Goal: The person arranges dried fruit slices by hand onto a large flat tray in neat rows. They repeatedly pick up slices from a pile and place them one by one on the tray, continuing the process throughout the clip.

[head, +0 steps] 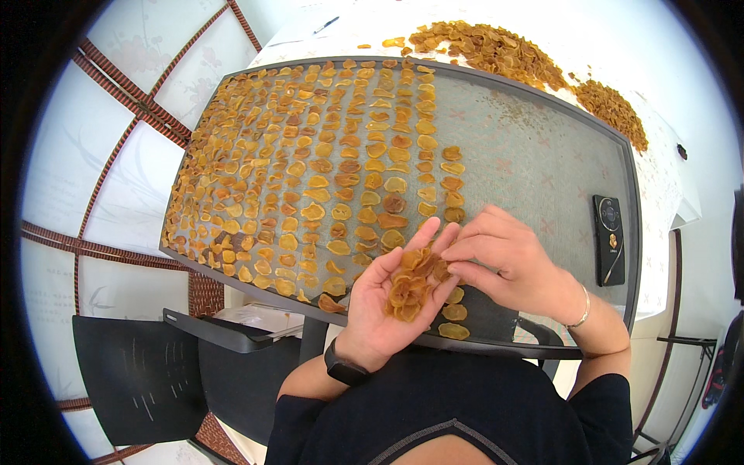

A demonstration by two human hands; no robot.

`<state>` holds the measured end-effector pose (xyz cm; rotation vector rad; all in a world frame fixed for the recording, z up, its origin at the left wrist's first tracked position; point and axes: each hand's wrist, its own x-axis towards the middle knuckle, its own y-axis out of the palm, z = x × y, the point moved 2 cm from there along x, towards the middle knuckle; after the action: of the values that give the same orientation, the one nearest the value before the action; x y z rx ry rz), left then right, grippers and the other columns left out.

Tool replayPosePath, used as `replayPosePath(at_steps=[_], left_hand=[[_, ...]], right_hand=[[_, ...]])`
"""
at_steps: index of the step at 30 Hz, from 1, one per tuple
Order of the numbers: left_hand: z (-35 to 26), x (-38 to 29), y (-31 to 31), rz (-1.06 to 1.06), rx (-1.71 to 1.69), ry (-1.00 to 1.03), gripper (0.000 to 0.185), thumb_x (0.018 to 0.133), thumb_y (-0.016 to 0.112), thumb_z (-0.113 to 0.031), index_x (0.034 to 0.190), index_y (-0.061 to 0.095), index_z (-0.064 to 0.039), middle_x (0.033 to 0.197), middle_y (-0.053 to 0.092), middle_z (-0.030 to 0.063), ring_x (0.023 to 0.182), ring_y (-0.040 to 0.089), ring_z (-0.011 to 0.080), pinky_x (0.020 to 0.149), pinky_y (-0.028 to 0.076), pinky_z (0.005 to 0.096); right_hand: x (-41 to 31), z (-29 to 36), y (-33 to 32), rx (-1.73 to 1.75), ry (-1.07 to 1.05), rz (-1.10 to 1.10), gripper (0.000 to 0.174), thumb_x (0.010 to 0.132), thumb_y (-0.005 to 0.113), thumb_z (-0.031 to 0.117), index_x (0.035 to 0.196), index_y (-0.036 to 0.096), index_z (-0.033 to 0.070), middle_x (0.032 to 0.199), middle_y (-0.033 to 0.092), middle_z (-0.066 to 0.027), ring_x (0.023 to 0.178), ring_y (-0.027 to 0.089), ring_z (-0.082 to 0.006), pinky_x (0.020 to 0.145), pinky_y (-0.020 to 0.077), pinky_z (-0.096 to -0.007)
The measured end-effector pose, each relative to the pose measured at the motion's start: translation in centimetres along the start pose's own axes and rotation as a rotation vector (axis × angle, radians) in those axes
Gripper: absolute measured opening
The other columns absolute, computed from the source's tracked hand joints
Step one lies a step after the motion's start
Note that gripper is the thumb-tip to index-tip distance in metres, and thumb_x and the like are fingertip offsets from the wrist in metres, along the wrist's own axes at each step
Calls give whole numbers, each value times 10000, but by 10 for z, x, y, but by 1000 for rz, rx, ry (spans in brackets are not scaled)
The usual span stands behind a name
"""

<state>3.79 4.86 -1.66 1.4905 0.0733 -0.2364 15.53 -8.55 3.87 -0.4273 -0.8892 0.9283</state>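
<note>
My left hand (388, 302), palm up, cups a small heap of dried amber slices (408, 290). The thumb and fingers of my right hand (504, 256) pinch at a slice on the right edge of that heap. Both hands are over the near part of a dark-framed mesh screen (523, 174). Rows of similar dried slices (317, 180) lie flat on the mesh, dense at the left, with a shorter row at the right that passes partly behind my hands.
A large pile of slices (488, 49) and a smaller pile (613, 110) lie on the white patterned tablecloth (657, 232) past the frame. A black smartphone (609, 241) rests on the mesh at right. A pen (326, 25) lies at the back; a black chair (139, 378) stands at lower left.
</note>
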Motion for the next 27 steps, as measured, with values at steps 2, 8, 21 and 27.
replayPosePath(at_steps=[2,8,21,27], left_hand=[[0,0,0,18,-17,0,545,1029,311,-217,1555,297,-76,1607,311,128,1463,329,260,1198,283,434],[1,1,1,89,-57,-2,556,1019,314,-209,1557,290,-73,1627,275,115,1500,259,261,1203,274,435],[0,-2,-1,-21,-91,13,535,1016,334,-183,1534,326,-52,1606,289,170,1489,271,309,1228,240,462],[-3,-7,-4,9,-169,-10,536,1007,373,-172,1523,341,-36,1597,297,186,1493,253,342,1228,248,469]], right_hand=[[-4,1,0,-2,58,-17,194,762,781,63,925,677,75,857,620,-66,806,594,-283,711,498,-378],[-12,2,8,-5,163,-53,193,745,801,79,875,657,79,809,621,-49,773,616,-256,674,504,-372],[-3,-13,-8,296,535,-48,95,898,698,106,916,684,14,768,631,-56,725,594,-116,655,489,-313],[33,-106,-26,-12,504,-193,142,925,652,138,937,681,-1,862,684,-110,784,640,-201,730,505,-333]])
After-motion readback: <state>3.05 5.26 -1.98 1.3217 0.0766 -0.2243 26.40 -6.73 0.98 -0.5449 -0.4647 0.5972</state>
